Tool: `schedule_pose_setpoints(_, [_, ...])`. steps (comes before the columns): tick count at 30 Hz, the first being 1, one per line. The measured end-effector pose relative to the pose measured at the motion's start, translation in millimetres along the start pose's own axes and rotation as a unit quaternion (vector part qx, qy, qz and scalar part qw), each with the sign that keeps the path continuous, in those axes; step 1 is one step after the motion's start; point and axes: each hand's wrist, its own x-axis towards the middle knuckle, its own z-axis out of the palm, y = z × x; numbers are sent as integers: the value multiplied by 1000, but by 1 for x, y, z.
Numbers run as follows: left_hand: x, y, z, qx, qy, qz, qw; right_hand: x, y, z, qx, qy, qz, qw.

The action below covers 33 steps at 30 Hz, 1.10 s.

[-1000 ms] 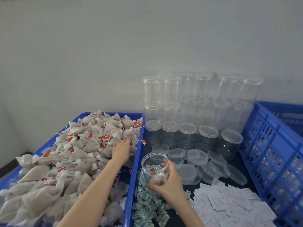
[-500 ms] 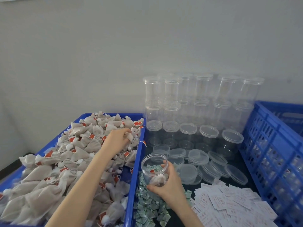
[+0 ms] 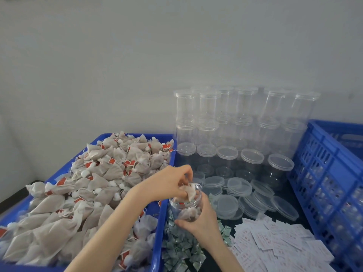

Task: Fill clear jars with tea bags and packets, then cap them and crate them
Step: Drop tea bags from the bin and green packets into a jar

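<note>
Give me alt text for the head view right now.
The left hand pushes a tea bag into a clear jar gripped by the right hand. A blue bin of tea bags sits left; loose lids and stacked jars lie behind.

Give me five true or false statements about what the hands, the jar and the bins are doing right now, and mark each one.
1. The left hand pinches a tea bag at the mouth of the jar. True.
2. The right hand grips that jar from the side. True.
3. The held jar already has a lid on. False: its mouth is open.
4. The blue bin of tea bags is to the right of the jar. False: it is to the left.
5. Loose clear lids lie behind the jar, in front of the stacked jars. True.
</note>
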Motion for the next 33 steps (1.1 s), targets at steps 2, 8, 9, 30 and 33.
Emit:
schedule_pose_setpoints(2, [3, 3, 9, 66, -22, 6, 998, 0, -1, -1, 0, 6, -7, 1000])
schedule_pose_setpoints(8, [10, 10, 16, 108, -97, 34, 989, 1, -4, -2, 24, -7, -9, 1000])
schedule_pose_setpoints(9, [11, 10, 16, 117, -111, 36, 986, 0, -4, -1, 29, -10, -8, 1000])
schedule_pose_setpoints(30, [9, -126, 16, 215, 96, -391, 890, -5, -5, -1, 44, -19, 3, 999])
schedule_pose_setpoints(33, [7, -138, 25, 242, 96, -389, 884, -5, -6, -1, 32, -17, -5, 999])
